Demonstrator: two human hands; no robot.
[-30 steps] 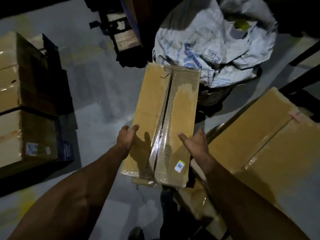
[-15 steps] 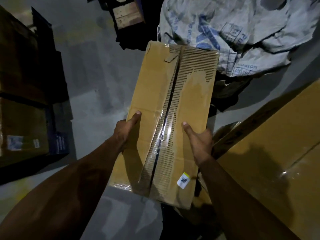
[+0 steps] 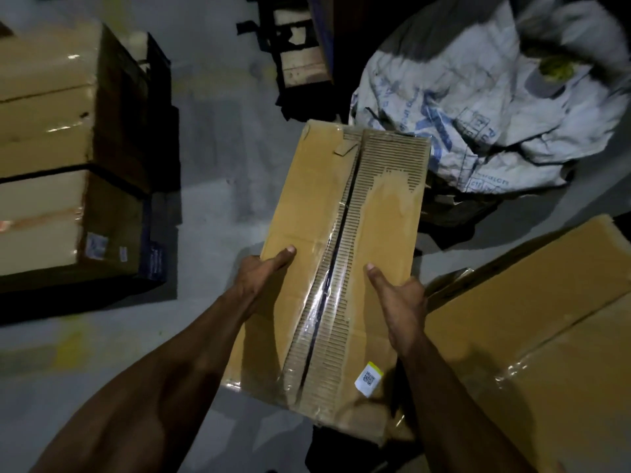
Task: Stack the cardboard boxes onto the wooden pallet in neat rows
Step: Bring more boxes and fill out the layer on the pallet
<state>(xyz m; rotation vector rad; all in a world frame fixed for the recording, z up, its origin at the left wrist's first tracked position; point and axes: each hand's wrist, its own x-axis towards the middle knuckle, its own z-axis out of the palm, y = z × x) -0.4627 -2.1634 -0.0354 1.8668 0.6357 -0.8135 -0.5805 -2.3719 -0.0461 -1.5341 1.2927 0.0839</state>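
A long brown cardboard box point(image 3: 368, 213) with a torn, taped top seam and a small yellow-edged code label is held above the grey floor. My left hand point(image 3: 261, 278) grips its left edge, thumb on top. My right hand point(image 3: 397, 298) grips its right edge, thumb lying on the top face. At the left stand stacked cardboard boxes point(image 3: 47, 148), two high, on a dark base that I cannot identify. A large taped cardboard box point(image 3: 546, 336) lies at the lower right, partly under the held box.
A big crumpled white sack point(image 3: 495, 107) with blue print fills the upper right. A dark wooden frame point(image 3: 297, 56) stands at the top centre. Bare grey floor point(image 3: 218, 172) runs between the left stack and the held box.
The box has come up and closer, and both hands have closed on its side edges. The view has swung so the left stack shows more fully.
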